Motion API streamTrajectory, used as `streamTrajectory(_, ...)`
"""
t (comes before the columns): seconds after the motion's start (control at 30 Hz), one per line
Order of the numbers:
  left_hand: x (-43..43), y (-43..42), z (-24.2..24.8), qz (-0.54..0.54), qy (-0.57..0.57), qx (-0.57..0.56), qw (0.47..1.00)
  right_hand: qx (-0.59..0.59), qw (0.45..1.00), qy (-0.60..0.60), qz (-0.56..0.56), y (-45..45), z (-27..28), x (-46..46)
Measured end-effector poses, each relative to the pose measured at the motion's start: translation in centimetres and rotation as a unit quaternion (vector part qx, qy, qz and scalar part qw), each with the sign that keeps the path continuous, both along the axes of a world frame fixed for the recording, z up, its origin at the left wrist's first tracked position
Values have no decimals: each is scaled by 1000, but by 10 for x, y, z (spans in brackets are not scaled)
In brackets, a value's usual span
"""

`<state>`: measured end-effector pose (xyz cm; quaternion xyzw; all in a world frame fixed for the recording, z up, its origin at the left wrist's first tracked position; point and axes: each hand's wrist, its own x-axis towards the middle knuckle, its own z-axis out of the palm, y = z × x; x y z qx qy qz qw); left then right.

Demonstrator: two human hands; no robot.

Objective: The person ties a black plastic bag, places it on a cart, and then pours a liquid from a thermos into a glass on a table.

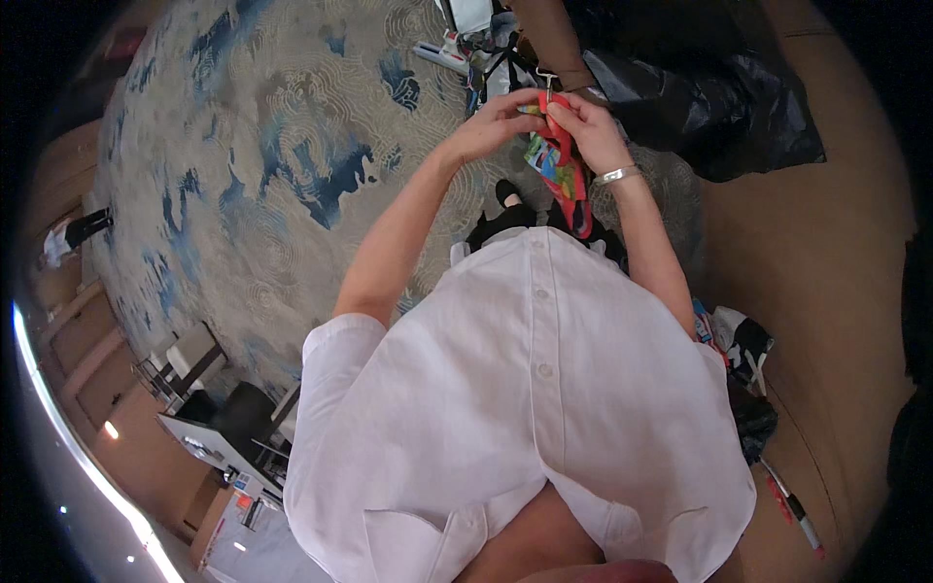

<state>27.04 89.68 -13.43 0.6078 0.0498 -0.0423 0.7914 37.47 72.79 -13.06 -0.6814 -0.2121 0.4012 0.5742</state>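
Note:
Both hands are raised together in front of me at the top of the view. My left hand (503, 124) pinches the left side of a red strap (560, 142) and the printed material beside it. From the other side, my right hand (594, 131) holds the same strap between thumb and fingers; a silver bracelet (617, 175) is on that wrist. A small metal hook (548, 81) sticks up at the strap's top, between my fingertips. Below my hands hangs a colourful printed piece with red edging (567, 178), possibly a bag; its folds hide its full shape.
Black plastic sheeting (729, 109) lies beyond my right hand, beside a pile of mixed items (496, 58). Patterned carpet (291, 146) spreads to the left. Chairs (197, 357) and a table (219, 452) stand lower left; a person (76, 237) is far left. Bags (743, 350) lie at right.

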Motion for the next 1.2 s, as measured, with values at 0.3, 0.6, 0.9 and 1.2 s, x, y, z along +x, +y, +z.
streamTrajectory(0.3,13,17,4,-28,-58,180,982,10,994,95,48,-6,20,6)
streamTrajectory(0.6,13,22,4,0,-1,71,998,16,998,-17,-51,3,20,-13)
streamTrajectory(0.9,18,29,12,9,55,-77,995,3,984,-39,-175,15,14,-30)
streamTrajectory(1.2,33,0,20,203,49,4,978,-79,944,-268,-176,17,26,-36)
